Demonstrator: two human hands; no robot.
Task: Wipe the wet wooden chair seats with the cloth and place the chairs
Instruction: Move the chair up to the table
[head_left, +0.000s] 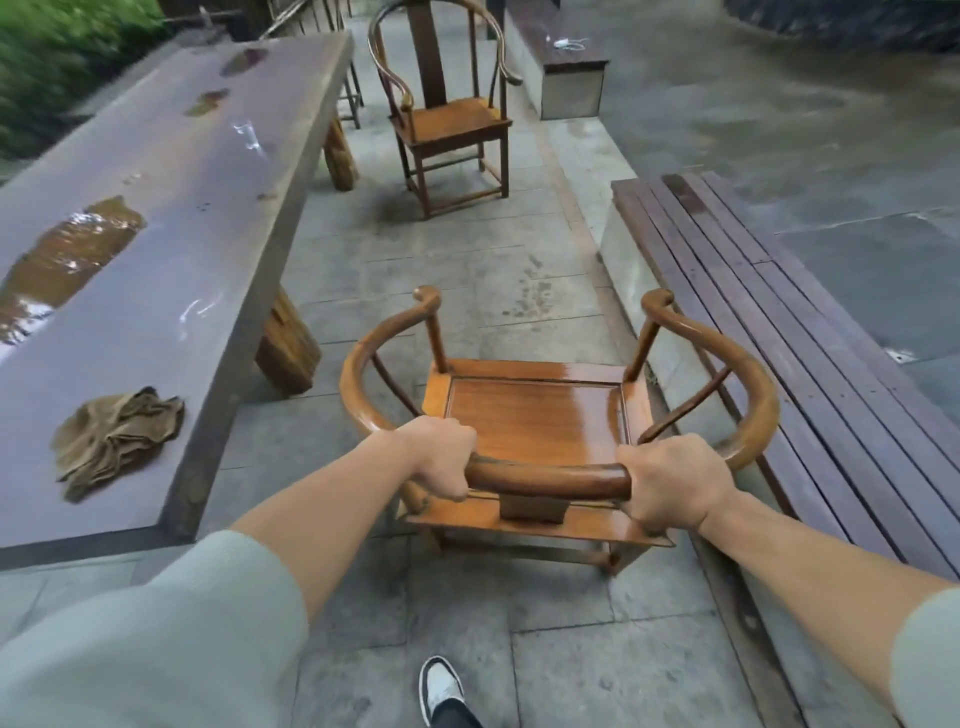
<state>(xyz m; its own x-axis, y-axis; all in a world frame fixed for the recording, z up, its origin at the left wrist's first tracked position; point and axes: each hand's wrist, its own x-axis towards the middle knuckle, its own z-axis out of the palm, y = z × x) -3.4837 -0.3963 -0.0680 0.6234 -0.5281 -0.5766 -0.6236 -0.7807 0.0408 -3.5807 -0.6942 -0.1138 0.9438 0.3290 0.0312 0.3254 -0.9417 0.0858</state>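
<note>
Gripping the horseshoe-back armchair (540, 410) at lower centre, my left hand (441, 460) and right hand (670, 480) both wrap its curved top rail (550, 478); rigid, likely heavy, seat glossy-wet; cloth (117, 436) lies crumpled lower left.

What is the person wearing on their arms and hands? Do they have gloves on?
No gloves. The left hand and right hand are bare, with no rings, watch or bracelets showing. Both forearms are bare too. Higher up, each arm has a loose pale grey-green sleeve pushed up past the elbow, made of plain soft fabric with no pattern or markings.
</note>
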